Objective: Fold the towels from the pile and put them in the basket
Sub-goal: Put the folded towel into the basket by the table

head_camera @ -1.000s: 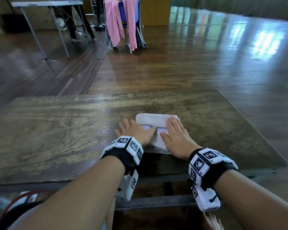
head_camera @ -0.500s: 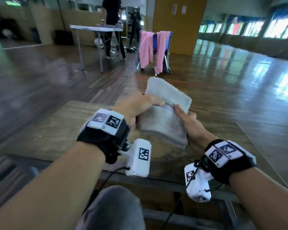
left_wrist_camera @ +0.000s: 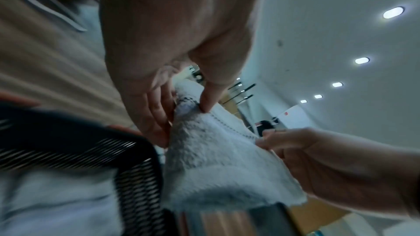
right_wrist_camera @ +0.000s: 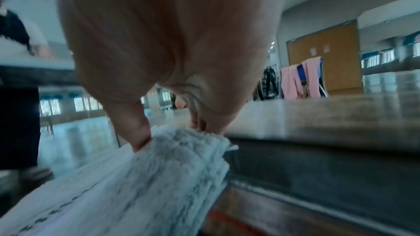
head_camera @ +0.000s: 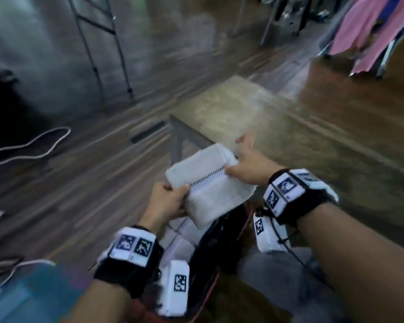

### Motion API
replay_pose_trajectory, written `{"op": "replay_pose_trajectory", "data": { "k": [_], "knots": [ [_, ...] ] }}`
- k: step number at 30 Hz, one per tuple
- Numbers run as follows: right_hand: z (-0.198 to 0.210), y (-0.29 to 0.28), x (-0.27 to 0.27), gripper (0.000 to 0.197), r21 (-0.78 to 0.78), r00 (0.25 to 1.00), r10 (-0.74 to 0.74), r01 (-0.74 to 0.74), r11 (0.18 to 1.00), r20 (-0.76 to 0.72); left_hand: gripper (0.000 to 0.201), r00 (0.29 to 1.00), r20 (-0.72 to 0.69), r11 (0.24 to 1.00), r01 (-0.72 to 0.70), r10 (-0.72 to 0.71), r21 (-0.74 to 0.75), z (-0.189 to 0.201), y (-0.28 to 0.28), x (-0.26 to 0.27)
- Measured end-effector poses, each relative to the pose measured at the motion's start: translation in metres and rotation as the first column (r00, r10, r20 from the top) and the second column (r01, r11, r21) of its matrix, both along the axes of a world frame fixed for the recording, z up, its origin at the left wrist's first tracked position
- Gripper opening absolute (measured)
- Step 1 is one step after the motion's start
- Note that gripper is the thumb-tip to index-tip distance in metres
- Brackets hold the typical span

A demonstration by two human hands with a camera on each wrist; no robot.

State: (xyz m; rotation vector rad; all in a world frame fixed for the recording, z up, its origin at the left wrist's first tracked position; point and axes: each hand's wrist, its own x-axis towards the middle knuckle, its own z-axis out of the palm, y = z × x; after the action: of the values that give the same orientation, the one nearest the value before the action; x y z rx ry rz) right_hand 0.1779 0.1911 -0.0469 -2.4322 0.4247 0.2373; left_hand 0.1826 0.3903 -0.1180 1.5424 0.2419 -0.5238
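Observation:
A folded white towel [head_camera: 208, 185] with a dark checked stripe hangs in the air off the table's left end, held between both hands. My left hand [head_camera: 166, 201] pinches its near left edge, thumb on top [left_wrist_camera: 208, 103]. My right hand [head_camera: 245, 164] pinches the far right edge [right_wrist_camera: 181, 143]. Below the towel a black mesh basket [head_camera: 217, 243] with an orange rim holds more white folded towels [head_camera: 180, 238]. The same mesh rim [left_wrist_camera: 127, 152] shows in the left wrist view.
The wooden table [head_camera: 231, 108] lies ahead and to the right, its metal edge [right_wrist_camera: 318, 150] beside my right hand. White cables [head_camera: 33, 145] trail over the floor at left. A chair draped with pink cloth [head_camera: 364, 31] stands far right. Metal table legs [head_camera: 98, 43] rise at the back.
The towel has gone from lying pressed on the table to being lifted and carried left, off the table's end, to above the basket. My view has swung left and down.

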Motion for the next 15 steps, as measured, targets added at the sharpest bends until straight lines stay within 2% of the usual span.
{"op": "replay_pose_trajectory", "data": {
  "k": [2, 3, 4, 5, 6, 7, 9, 11, 15],
  "knots": [
    [-0.047, 0.023, 0.008, 0.062, 0.030, 0.995, 0.027, -0.024, 0.999, -0.094, 0.029, 0.992, -0.068, 0.989, -0.101, 0.108, 0.109, -0.048, 0.014, -0.010],
    [-0.070, 0.034, 0.010, 0.062, 0.039, 0.990, 0.032, -0.027, 0.999, -0.138, 0.037, 0.988, -0.096, 0.980, -0.101, 0.119, 0.168, -0.070, 0.019, -0.016],
    [-0.090, 0.045, 0.012, 0.061, 0.042, 0.982, 0.034, -0.026, 0.999, -0.184, 0.035, 0.988, -0.116, 0.976, -0.081, 0.105, 0.201, -0.089, 0.022, -0.023],
    [-0.110, 0.055, 0.012, 0.059, 0.047, 0.974, 0.040, -0.030, 0.998, -0.221, 0.024, 0.986, -0.149, 0.969, -0.031, 0.069, 0.246, -0.104, 0.023, -0.028],
    [-0.129, 0.065, 0.013, 0.057, 0.045, 0.964, 0.051, -0.040, 0.998, -0.260, 0.009, 0.981, -0.190, 0.954, 0.024, 0.035, 0.298, -0.115, 0.023, -0.032],
    [-0.146, 0.074, 0.012, 0.055, 0.029, 0.956, 0.065, -0.059, 0.998, -0.285, 0.009, 0.973, -0.231, 0.936, 0.073, 0.009, 0.343, -0.129, 0.022, -0.035],
    [-0.175, 0.088, 0.011, 0.051, 0.004, 0.938, 0.092, -0.096, 0.995, -0.334, 0.022, 0.948, -0.318, 0.917, 0.112, 0.017, 0.383, -0.153, 0.023, -0.036],
    [-0.199, 0.097, 0.008, 0.055, 0.065, 0.912, 0.120, -0.103, 0.993, -0.393, 0.030, 0.920, -0.385, 0.892, 0.108, 0.079, 0.440, -0.173, 0.025, -0.037],
    [-0.228, 0.098, 0.001, 0.048, 0.156, 0.860, 0.173, -0.110, 0.982, -0.479, 0.045, 0.847, -0.508, 0.859, 0.136, 0.158, 0.494, -0.193, 0.029, -0.041]
  ]
}}
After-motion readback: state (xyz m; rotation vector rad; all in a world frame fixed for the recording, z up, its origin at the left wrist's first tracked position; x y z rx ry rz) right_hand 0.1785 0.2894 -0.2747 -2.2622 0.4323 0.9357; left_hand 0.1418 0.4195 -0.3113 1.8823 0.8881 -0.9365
